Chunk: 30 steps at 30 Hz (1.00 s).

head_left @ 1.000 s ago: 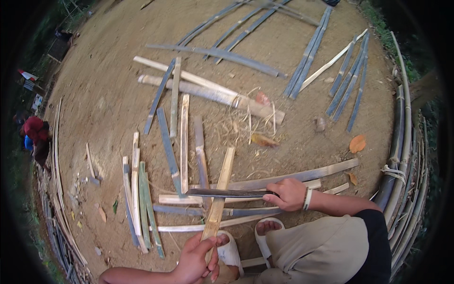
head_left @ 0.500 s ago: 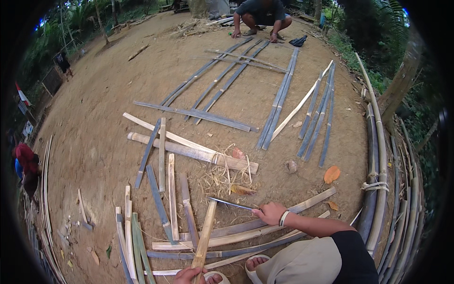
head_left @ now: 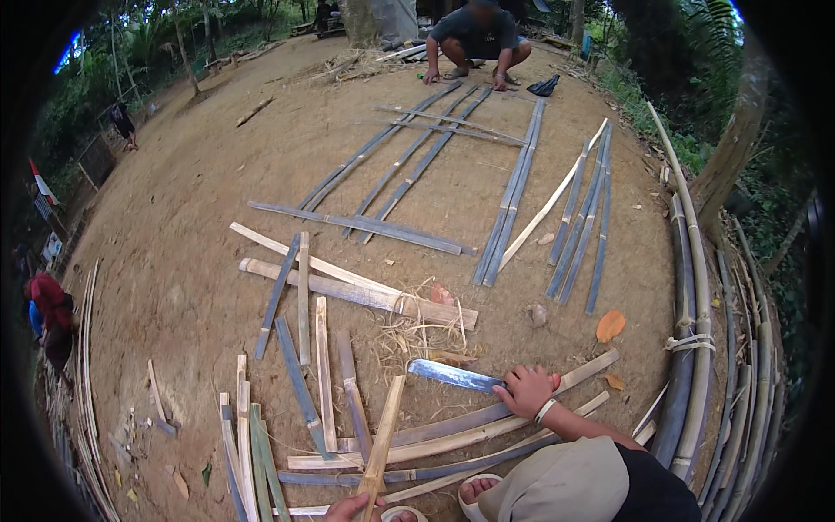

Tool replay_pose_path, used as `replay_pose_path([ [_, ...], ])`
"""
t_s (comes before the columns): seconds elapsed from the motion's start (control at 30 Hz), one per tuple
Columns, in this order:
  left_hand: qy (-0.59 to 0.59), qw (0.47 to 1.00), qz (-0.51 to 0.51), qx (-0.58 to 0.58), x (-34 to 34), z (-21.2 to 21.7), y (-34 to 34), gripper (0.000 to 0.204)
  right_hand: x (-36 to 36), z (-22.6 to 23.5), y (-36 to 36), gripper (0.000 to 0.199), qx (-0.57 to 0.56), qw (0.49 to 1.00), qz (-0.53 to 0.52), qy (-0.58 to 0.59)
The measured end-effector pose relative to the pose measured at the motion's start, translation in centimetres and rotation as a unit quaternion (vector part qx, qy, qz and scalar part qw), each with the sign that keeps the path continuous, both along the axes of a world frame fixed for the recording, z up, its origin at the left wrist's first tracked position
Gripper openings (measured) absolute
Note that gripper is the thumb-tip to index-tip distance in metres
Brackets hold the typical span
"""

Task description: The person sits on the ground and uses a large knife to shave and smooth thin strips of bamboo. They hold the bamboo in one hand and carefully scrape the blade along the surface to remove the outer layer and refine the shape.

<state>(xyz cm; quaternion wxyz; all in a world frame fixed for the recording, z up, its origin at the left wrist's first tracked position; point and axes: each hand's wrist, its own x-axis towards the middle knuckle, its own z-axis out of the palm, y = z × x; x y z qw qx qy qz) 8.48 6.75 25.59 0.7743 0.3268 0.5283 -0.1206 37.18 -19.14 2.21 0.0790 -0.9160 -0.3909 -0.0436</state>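
Knife (head_left: 457,375): now off the strip (head_left: 384,437), tip just beside its far end, bright flat turned toward us; half a second ago the blade meets that end, and a second ago it crosses the strip's middle.
Stroke: with the blade apart from the wood, we judge that a pass along the strip is over and nothing is being cut.
Right hand (head_left: 526,391): closed round the knife's handle.
Left hand (head_left: 348,506): gripping the strip's near end, partly out of view at the lower edge.
Strip: one, slanting up from our left hand, over the long strips.
Blades: one knife.
Long strips (head_left: 513,407): four that we count across the ground before our feet.
Short strips (head_left: 300,383): five beyond them, left of centre.
Left bundle (head_left: 247,452): four or five; overlap hides which.
Dark strips (head_left: 584,217): three at right, beside one pale strip (head_left: 557,193).
Shavings (head_left: 407,344): one tangled heap, uncountable.
Orange leaf (head_left: 611,326): one.
Co-worker (head_left: 477,43): one, crouching at the far side.
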Motion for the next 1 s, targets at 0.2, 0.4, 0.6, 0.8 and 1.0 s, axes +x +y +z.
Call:
replay_pose_path([
  [0.2,-0.013,1.0,0.006,-0.006,-0.2,-0.4,-0.1,0.048,-0.1,-1.0,1.2,0.039,0.001,0.997,-0.074,0.027],
  [0.4,-0.029,0.999,-0.016,-0.009,0.0,-0.5,-0.1,0.046,0.8,-2.2,1.9,0.033,0.07,0.985,-0.157,0.003],
  [0.6,-0.018,1.0,0.003,-0.013,0.4,-0.3,0.1,0.043,0.9,-2.8,1.4,0.034,0.074,0.982,-0.168,0.044],
  [0.8,-0.025,0.999,-0.004,-0.027,-0.5,-1.0,0.2,0.042,0.9,-2.8,1.6,0.032,0.07,0.983,-0.168,0.02],
  [1.0,-0.04,0.999,-0.023,-0.019,-0.6,-1.1,0.1,0.044,1.0,-2.7,1.6,0.031,0.093,0.983,-0.158,0.016],
])
